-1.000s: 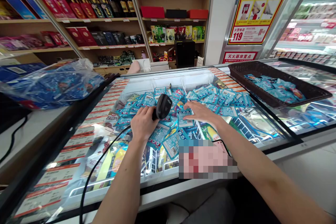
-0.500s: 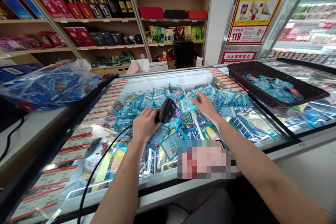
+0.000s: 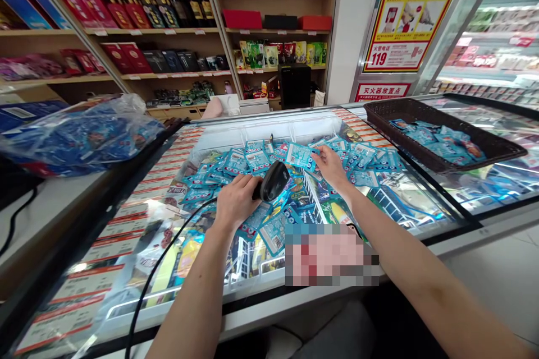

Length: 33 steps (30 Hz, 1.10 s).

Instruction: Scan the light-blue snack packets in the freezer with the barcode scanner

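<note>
My left hand [image 3: 238,196] is wrapped round the handle of a black corded barcode scanner [image 3: 273,180], its head turned toward the right. Between the fingers of my right hand [image 3: 331,166] is the right end of a small blue packet [image 3: 300,156], raised just over the pile. Many similar blue packets [image 3: 236,164] lie spread on the freezer's glass top [image 3: 168,176], left and right of both hands. A few more packets [image 3: 273,230] rest nearer to me, below the scanner. The scanner's cable [image 3: 154,269] runs down past my left forearm.
A dark brown basket [image 3: 446,164] with blue packets stands on the right. At left a clear plastic bag [image 3: 105,129] full of blue packets sits on a counter. A blurred-out object [image 3: 330,255] lies at the near edge. Stocked shelves [image 3: 160,31] rise behind.
My right hand has lifted the packet slightly up and away, and the packet has turned. My left hand and the scanner have shifted a little to the right and down.
</note>
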Each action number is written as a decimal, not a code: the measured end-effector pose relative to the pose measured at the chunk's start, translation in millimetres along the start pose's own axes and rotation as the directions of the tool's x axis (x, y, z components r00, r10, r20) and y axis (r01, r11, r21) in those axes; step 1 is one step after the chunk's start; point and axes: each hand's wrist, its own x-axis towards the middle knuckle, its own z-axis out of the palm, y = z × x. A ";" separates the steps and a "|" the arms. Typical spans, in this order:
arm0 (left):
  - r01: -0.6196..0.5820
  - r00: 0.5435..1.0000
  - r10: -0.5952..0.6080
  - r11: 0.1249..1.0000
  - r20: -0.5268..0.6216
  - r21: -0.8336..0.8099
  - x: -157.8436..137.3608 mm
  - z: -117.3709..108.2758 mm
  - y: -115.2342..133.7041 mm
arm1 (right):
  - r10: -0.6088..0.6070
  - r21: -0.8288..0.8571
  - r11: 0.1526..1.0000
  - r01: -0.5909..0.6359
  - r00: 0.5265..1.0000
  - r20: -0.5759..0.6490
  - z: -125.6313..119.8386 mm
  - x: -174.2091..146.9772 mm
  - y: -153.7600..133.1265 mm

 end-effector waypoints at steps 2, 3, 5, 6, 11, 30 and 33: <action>0.000 1.000 0.000 1.000 0.005 0.001 0.0 -0.4 0.3 | -0.002 -0.006 1.000 0.002 1.000 -0.005 -0.2 -0.2 -0.7; 0.001 1.000 -0.001 1.000 0.008 0.003 0.1 -0.8 0.6 | -0.001 -0.004 1.000 0.001 1.000 -0.005 -0.4 -0.3 -1.1; 0.005 1.000 -0.005 1.000 0.016 0.012 0.2 -1.8 1.4 | -0.001 0.013 1.000 0.001 1.000 0.000 -0.9 -0.7 -2.1; 0.008 1.000 -0.009 1.000 0.019 0.017 0.2 -2.3 1.8 | -0.001 0.027 1.000 0.001 1.000 0.004 -1.1 -0.9 -2.5; 0.013 1.000 -0.014 1.000 0.027 0.021 0.7 -3.1 2.7 | 0.021 0.056 0.998 -0.022 1.000 0.015 -0.4 -2.0 -3.8; 0.092 0.993 -0.087 0.993 -0.081 0.067 -1.6 1.7 1.3 | 0.043 -0.248 0.964 -0.095 0.977 -0.210 -46.6 -10.6 -1.0; 0.083 0.993 -0.077 0.994 -0.088 0.074 -2.2 1.8 0.9 | 0.080 -0.327 0.932 -0.154 0.970 -0.231 -42.8 -15.4 -0.6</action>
